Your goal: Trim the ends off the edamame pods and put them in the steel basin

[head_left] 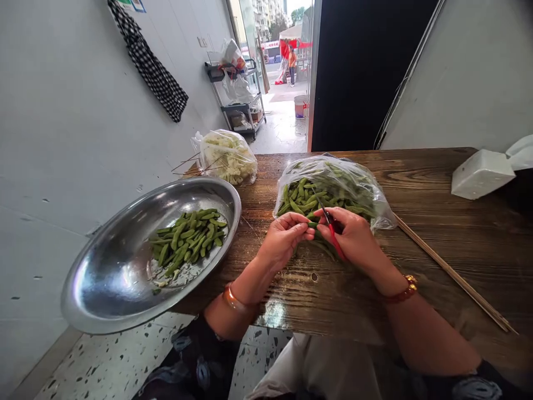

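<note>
My left hand pinches a green edamame pod by one end, just in front of the open plastic bag. In my right hand is a pair of scissors with red handles, its dark blades pointing up and away from me; these fingers are also close to the pod's other end. Behind both hands lies a clear plastic bag full of edamame pods. To the left, a large steel basin holds a heap of pods and small trimmed bits.
A bag of pale cauliflower-like pieces sits at the table's back left. Thin wooden sticks lie on the wooden table at right, below a white tissue box. Beyond the table, a cart stands by the open doorway.
</note>
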Demonstrator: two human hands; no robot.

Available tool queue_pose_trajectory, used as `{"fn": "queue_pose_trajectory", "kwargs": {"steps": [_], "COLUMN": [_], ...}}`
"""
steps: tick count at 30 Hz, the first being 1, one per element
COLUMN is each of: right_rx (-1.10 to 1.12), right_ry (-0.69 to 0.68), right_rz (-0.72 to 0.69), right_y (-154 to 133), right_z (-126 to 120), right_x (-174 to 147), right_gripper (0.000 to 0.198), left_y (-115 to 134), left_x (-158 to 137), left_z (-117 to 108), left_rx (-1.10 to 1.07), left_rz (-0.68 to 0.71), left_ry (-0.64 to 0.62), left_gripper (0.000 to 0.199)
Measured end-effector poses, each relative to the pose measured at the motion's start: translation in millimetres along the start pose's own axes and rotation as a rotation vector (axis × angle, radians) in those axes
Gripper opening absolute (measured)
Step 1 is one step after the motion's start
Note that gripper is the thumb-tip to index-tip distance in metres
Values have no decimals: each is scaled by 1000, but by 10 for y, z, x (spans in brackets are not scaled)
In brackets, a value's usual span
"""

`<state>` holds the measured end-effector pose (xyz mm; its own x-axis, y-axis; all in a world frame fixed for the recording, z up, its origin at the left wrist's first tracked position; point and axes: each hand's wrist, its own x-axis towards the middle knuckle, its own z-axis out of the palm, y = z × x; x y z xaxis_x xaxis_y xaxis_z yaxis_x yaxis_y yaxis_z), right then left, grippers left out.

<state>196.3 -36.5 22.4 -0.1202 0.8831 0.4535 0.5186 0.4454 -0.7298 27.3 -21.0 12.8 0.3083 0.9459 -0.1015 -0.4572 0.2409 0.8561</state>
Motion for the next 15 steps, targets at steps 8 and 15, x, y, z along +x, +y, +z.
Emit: {"fn": "queue_pose_trajectory", "kwargs": {"steps": [8, 15], "right_rx": [58, 18], "right_ry": [14, -41], "right_rz": [74, 14], "right_y": [39, 6], "right_z": [63, 53], "right_x": [-37, -41], "right_gripper": [21, 19], "left_y": [-3, 33], "left_x": [-21, -55], "left_z": [-34, 0], "left_rx": [296, 805], "left_rz": [119, 316], "left_ry": [-2, -69], "left_gripper": [17, 16]}}
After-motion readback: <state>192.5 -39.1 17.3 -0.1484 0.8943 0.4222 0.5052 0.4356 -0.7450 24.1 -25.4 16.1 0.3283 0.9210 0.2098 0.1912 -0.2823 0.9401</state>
